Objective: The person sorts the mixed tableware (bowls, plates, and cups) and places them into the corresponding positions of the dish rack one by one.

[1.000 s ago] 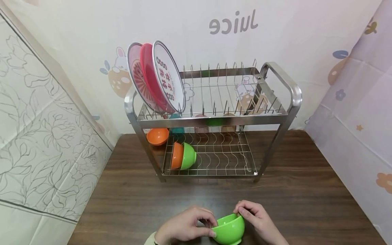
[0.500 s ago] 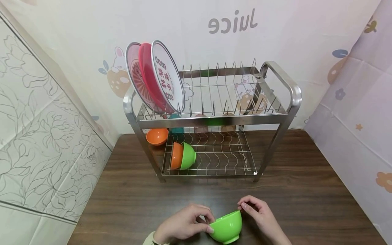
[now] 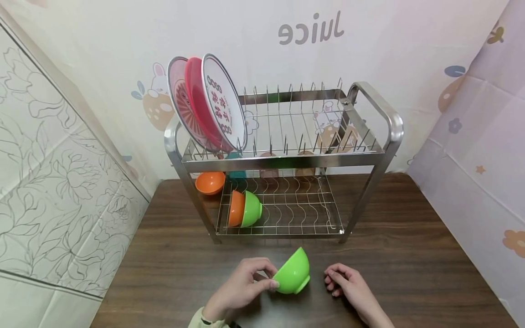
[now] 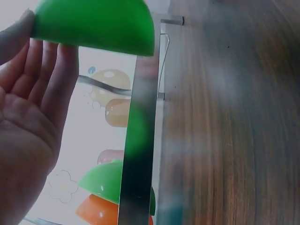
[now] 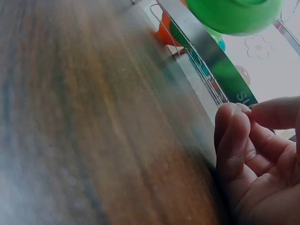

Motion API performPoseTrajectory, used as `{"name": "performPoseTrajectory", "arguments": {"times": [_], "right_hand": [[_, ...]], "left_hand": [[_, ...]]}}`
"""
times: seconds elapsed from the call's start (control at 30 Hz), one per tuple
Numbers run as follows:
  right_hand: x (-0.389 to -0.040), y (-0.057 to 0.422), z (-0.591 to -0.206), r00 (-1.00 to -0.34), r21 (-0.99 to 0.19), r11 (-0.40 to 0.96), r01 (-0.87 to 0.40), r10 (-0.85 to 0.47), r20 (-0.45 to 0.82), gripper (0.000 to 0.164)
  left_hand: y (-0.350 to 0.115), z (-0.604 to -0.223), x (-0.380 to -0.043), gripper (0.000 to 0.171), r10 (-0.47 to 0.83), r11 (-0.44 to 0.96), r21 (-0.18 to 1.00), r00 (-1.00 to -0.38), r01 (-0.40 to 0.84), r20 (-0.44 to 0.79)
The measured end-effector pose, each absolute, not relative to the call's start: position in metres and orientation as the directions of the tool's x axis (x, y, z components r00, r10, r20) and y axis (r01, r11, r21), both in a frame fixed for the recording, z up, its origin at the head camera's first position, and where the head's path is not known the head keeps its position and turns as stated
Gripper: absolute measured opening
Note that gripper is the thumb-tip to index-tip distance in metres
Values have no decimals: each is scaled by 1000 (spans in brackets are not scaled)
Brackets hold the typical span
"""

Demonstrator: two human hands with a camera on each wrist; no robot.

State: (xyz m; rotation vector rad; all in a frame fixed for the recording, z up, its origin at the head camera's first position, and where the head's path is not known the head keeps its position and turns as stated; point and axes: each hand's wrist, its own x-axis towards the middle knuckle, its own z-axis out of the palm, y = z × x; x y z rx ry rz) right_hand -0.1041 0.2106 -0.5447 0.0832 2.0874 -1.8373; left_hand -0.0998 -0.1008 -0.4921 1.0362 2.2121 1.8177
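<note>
My left hand (image 3: 242,284) pinches the rim of a green bowl (image 3: 293,273) above the table, thumb outside, the other fingers at the inner side. Tilted on its side, the bowl turns its base to the lower right. In the left wrist view the bowl (image 4: 96,26) sits at the top, against the thumb and fingers. To the right of the bowl and apart from it, my right hand (image 3: 348,287) is loosely curled and holds nothing. The right wrist view shows this hand (image 5: 262,164) with thumb and fingertips close together.
A two-tier metal dish rack (image 3: 283,161) stands behind the hands. Upright plates (image 3: 225,102) lean at its upper left. Below are an orange bowl (image 3: 236,208) and another green bowl (image 3: 252,209) on edge, a second orange bowl (image 3: 210,183), and cups (image 3: 269,168) behind.
The green bowl has moved left and up toward the rack with my left hand, and tipped further onto its side. My right hand has come off its rim and stays to the right.
</note>
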Motion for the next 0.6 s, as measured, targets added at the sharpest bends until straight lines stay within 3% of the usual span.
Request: {"name": "performPoseTrajectory", "arguments": {"times": [0.27,0.6], "right_hand": [[-104,215,-550,-933,-950,139,278,-196,-302,31],[-101,211,-552,-949,-961,126,248,-168,-267,29]], "left_hand": [[-99,-486,-111,9,376,81,947,-889,311,260],[-92,-487,-136,15,171,50,966,-955,253,241]]}}
